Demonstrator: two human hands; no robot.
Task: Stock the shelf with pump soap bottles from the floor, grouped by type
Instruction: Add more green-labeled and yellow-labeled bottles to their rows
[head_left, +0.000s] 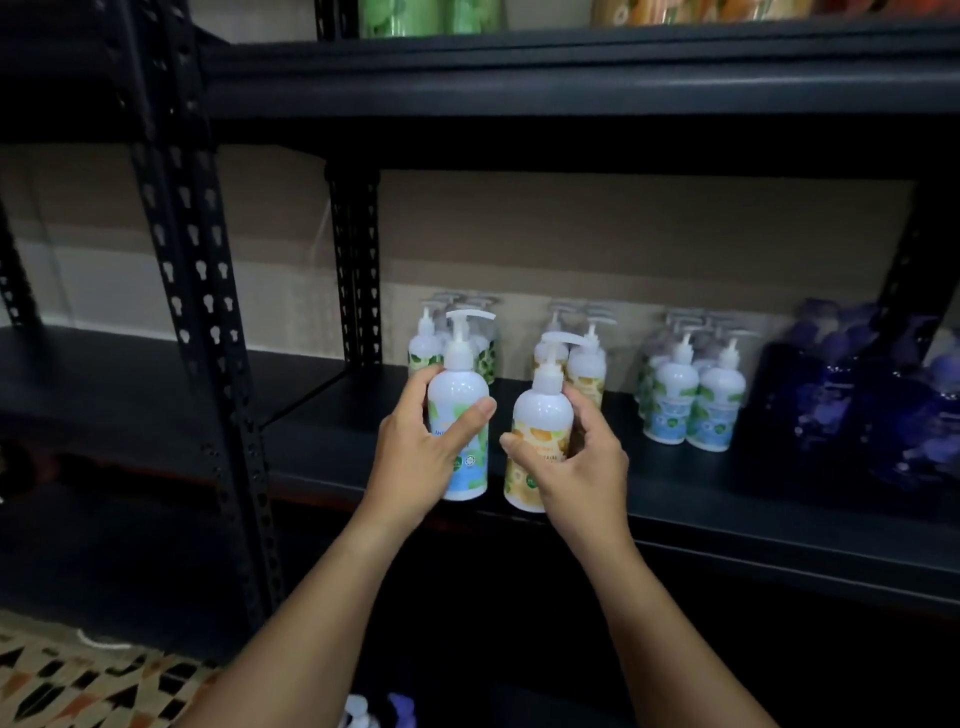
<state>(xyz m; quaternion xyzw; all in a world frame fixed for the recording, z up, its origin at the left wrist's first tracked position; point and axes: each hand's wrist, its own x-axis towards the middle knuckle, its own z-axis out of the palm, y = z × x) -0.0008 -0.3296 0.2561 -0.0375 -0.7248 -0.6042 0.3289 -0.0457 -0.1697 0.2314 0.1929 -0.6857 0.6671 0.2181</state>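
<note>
The left hand (415, 457) grips a green bottle (460, 415), the right hand (576, 462) a yellow bottle (540, 431), and groups already fill the shelf (727, 499) toward two o'clock, with more left below.

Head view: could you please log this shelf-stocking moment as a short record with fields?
left hand: left hand holds the green-label bottle upright
right hand: right hand holds the yellow-label bottle, slightly tilted
shelf: black shelf
groups at back: green-label group, yellow-label group, blue-and-green-label group
far right: dark blue bottles
state: both held bottles over the shelf front
</note>
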